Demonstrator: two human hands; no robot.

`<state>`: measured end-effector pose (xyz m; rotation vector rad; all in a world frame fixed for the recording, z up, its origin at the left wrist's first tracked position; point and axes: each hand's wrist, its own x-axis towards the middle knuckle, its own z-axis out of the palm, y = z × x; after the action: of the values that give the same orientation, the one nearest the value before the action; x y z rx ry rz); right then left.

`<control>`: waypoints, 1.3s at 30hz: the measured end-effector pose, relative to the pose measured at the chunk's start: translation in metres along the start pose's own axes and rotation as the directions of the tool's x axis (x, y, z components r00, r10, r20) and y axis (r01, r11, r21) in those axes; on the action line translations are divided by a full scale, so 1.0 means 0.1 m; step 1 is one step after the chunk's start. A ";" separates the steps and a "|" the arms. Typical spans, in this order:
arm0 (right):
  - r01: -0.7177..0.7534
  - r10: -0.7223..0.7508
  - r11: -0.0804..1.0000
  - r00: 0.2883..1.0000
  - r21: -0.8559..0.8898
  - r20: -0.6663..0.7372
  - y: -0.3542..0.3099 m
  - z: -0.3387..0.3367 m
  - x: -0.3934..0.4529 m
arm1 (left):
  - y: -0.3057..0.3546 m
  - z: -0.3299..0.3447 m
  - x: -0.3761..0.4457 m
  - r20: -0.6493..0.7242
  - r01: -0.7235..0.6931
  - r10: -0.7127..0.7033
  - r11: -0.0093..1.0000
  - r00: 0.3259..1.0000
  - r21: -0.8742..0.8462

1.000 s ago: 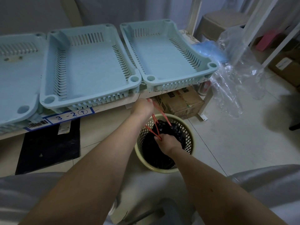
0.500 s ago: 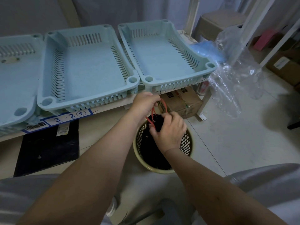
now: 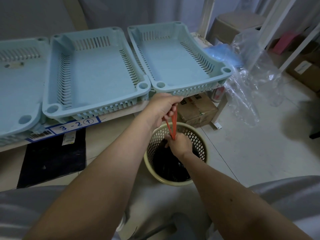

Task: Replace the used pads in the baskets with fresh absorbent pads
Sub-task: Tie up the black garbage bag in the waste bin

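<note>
Three pale blue slotted baskets sit side by side on a low shelf: the left basket (image 3: 19,104), the middle basket (image 3: 52,94) and the right basket (image 3: 192,84); no pad is visible in them. Below the shelf stands a cream mesh waste bin (image 3: 200,146) lined with a black bag (image 3: 166,165). My left hand (image 3: 162,108) is closed on the bag's red drawstring (image 3: 173,125) and holds it taut upward. My right hand (image 3: 180,144) grips the gathered neck of the bag at the bin's mouth. A stack of blue pads (image 3: 223,56) lies at the shelf's right end.
A clear plastic wrapper (image 3: 251,80) hangs off the shelf's right end. A cardboard box (image 3: 195,108) sits under the shelf behind the bin. A black mat (image 3: 52,156) lies on the floor at left. White frame posts, more boxes and a brown stool (image 3: 237,21) stand at the right.
My right hand has dropped back down to the bag's neck at the bin, and the left hand has pulled the red drawstring taut upward again.
</note>
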<state>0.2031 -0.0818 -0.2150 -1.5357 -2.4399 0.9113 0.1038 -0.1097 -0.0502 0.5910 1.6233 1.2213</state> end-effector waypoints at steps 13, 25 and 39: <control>0.055 -0.053 0.998 0.993 -0.012 0.106 0.26 0.01 -0.04 | -0.11 -0.06 0.11 -0.071 -0.062 0.052 0.986 0.996 -0.155; 0.089 -0.091 0.992 0.996 0.089 0.018 -0.05 0.03 0.13 | -0.04 -0.01 0.12 0.026 -0.065 0.068 0.992 0.997 -0.111; -0.114 0.126 0.989 0.984 -0.097 0.129 0.16 0.00 0.05 | -0.15 0.01 0.12 -0.045 -0.148 0.142 0.973 0.989 -0.176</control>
<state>0.2133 -0.0732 -0.2250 -1.7224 -2.5361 0.9685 0.1025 -0.1051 -0.0691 0.5860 1.4976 1.4739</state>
